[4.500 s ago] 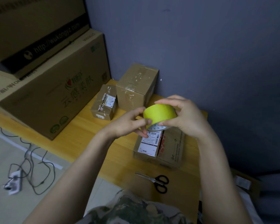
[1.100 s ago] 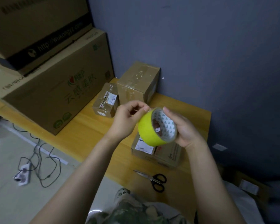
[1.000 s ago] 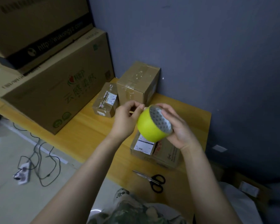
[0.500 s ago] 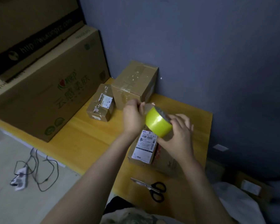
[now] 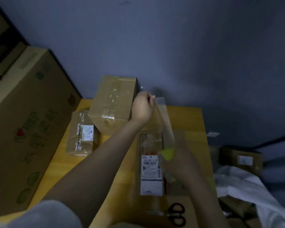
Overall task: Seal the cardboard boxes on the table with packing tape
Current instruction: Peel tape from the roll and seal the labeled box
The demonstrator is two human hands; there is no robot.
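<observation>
A grey sleeve (image 5: 48, 214) fills the lower left corner, cut off by the frame. At the near edge of the table (image 5: 187, 119) lie black-handled scissors (image 5: 177, 214), their blades barely readable in the dim light. Just beyond them the labelled box (image 5: 150, 175) lies lengthwise toward the right edge. Its white shipping label faces up and its right half is hidden behind the right forearm. The right hand (image 5: 183, 163) hangs over that box, badly smeared by motion. It is wrapped round the yellow-green tape roll (image 5: 167, 153), of which only a sliver shows (single fingers cannot be made out). From the roll a clear tape strip (image 5: 163, 122) runs up and away over the box to the left hand (image 5: 142, 109), whose fingertips pinch its free end above the far edge. Toward the left edge rests a small box (image 5: 81, 134) with a label, just beside a taller taped box (image 5: 113, 102) at the far edge against the wall (image 5: 187, 46). A large printed carton (image 5: 23, 120) rises at the table's left side, cropped by the frame. Right of the table lie a white sheet (image 5: 247, 188) and another dim box (image 5: 242, 159)
</observation>
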